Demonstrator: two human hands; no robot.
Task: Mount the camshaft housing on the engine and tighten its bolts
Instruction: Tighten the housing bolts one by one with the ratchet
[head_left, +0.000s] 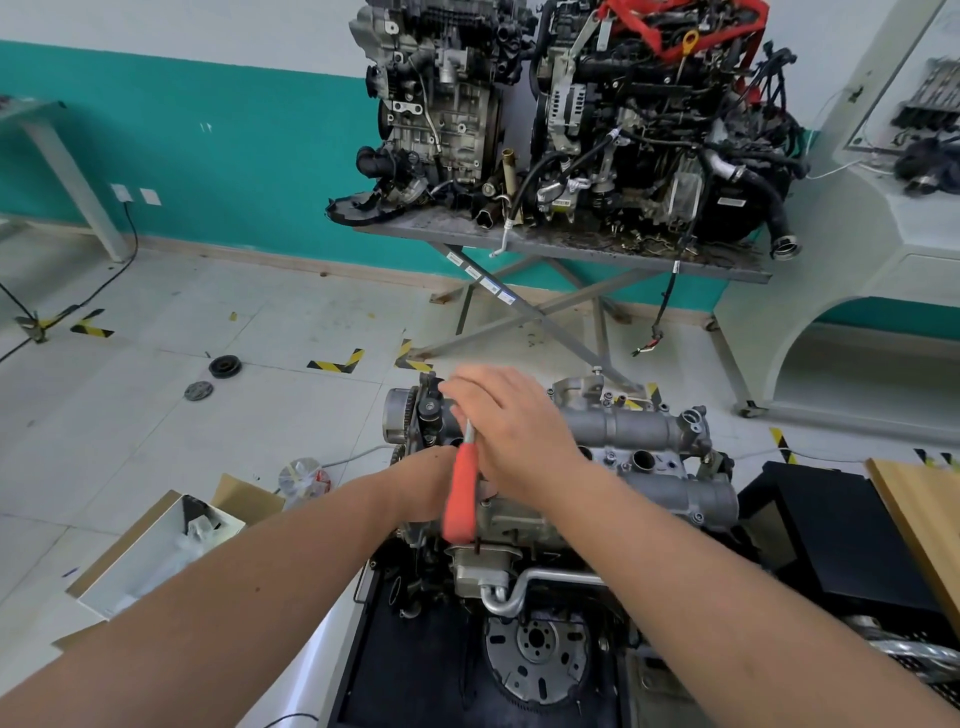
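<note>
The silver camshaft housing (641, 430) lies on top of the engine (498, 569) just in front of me, with several bolt heads showing along it. A ratchet wrench with a red handle (460, 496) stands over the housing's left end. My right hand (511, 421) lies palm down over the wrench's head, fingers fairly straight and pointing left, so the head and the bolt under it are hidden. My left hand (423, 486) sits just behind the red handle, and its fingers are covered by the handle and my right hand.
The engine's flywheel (535, 656) faces me low down. An open cardboard box (156, 545) sits on the floor at the left, with two round parts (224, 366) farther off. Two other engines stand on a grey table (571, 241) behind. A black case (836, 530) and a wooden board (922, 512) are at the right.
</note>
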